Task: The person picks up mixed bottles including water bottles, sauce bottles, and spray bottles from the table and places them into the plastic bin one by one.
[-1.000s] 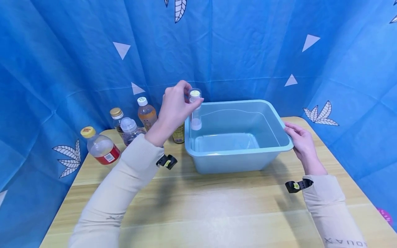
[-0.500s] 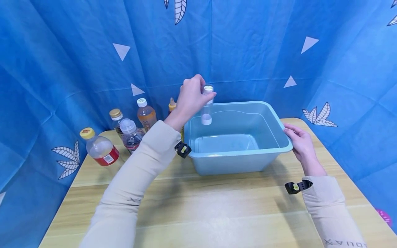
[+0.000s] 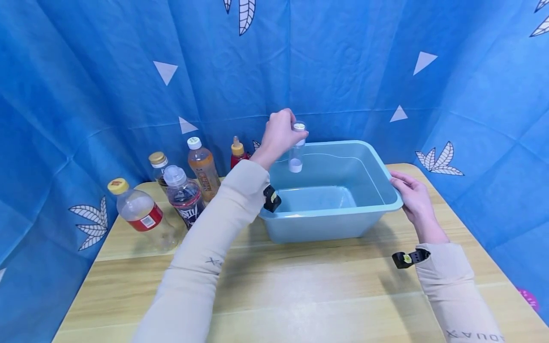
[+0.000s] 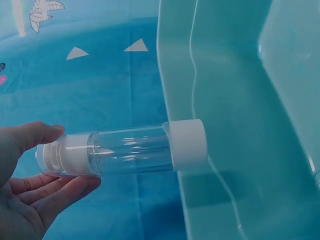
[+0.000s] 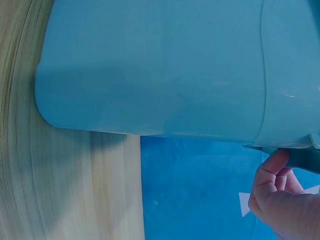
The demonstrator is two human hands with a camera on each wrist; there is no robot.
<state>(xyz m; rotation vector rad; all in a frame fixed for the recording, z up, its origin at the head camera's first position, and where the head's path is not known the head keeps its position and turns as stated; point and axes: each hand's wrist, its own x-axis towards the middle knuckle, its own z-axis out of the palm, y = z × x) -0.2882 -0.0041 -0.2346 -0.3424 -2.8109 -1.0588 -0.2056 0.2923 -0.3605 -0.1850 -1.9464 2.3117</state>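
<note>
Carried rightward since the earlier frame, the clear bottle is pinched by the left hand above the blue tub, not yet lowered inside; the tub's rim is gripped by the right hand.

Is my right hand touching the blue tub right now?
Touching. In the right wrist view the right hand has its fingers curled under the blue tub rim; the head view shows it on that rim too.
</note>
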